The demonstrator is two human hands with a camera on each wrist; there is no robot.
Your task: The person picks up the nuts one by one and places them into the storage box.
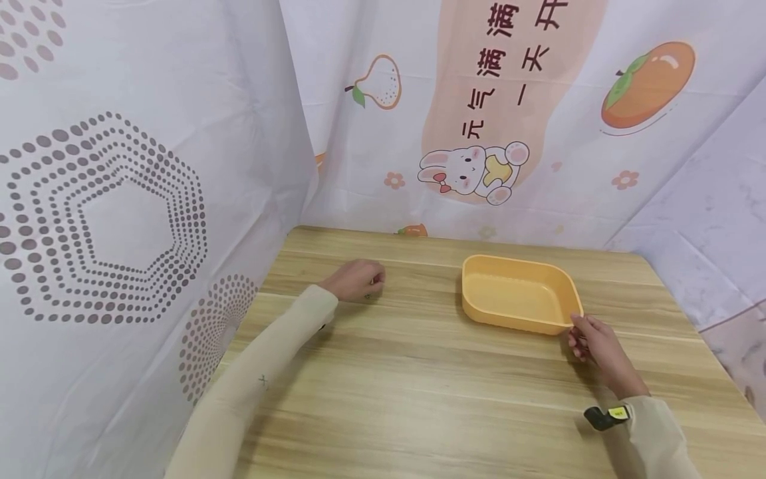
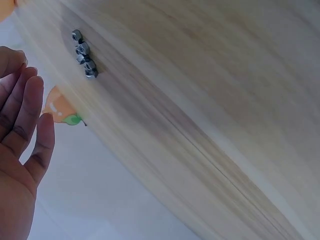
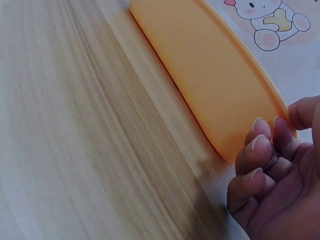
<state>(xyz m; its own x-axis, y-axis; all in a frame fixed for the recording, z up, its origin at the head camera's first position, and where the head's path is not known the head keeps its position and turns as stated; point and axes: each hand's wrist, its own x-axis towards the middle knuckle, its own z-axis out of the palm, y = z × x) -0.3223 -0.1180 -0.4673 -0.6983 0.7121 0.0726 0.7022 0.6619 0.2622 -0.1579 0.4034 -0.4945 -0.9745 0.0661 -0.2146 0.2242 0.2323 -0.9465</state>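
A shallow yellow-orange plastic tray with rounded corners stands on the table, right of the middle in the head view. My right hand pinches its near right corner between thumb and forefinger. In the right wrist view the other fingers curl beside the tray's outer wall. Toward the table's left side, my left hand hovers low with fingers loosely bent and nothing in them. Several small metal hex nuts sit in a short row on the wood beside that hand, mostly hidden by it in the head view.
The wood-grain table meets a white printed cloth along its back edge. Another patterned cloth hangs along the left side. A black strap end with a yellow tag sticks out at the right sleeve.
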